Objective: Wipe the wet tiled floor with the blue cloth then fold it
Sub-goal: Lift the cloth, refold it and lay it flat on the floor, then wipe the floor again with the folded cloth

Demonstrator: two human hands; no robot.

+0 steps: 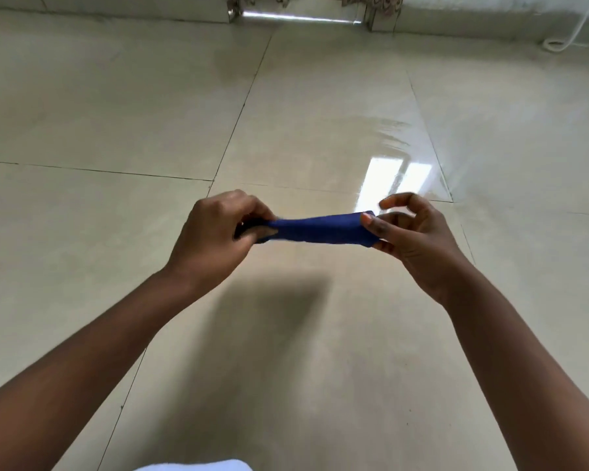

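Holding the blue cloth point(317, 228) up in the air above the tiled floor point(82, 113), stretched into a narrow folded band between both hands. Gripping its left end inside the closed left hand point(215, 232), and pinching its right end between thumb and fingers of the right hand point(412, 232), the index finger lifted clear. Casting a soft shadow point(269, 300) on the tiles below, near a glossy wet patch point(395, 147) farther off.

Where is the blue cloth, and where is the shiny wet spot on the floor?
blue cloth point(320, 228), head view, middle of the stretched fabric.
shiny wet spot point(393, 178), head view, bright window reflection on the tile.
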